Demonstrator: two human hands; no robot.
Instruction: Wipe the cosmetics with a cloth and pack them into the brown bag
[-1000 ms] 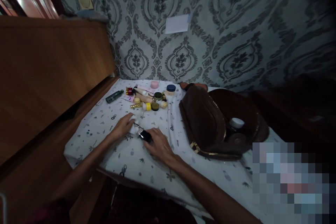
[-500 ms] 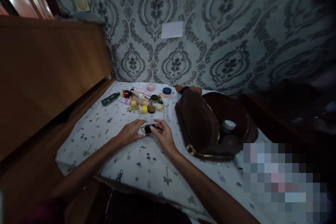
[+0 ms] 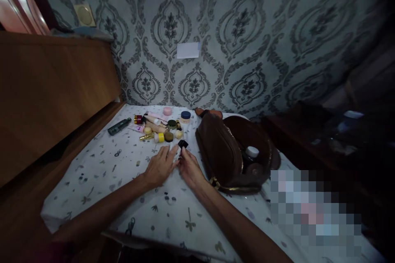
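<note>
brown bag near right hand

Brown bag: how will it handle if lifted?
The brown bag will probably flex, since its unzipped sides are spread open. The white-lidded container in its opening could shift or slide out if tilted, as nothing covers it.

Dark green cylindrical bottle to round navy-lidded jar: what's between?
Head view: not bare. A pile of small cosmetics lies there, including a small red-and-gold container and a round dark-green-lidded jar.
</note>
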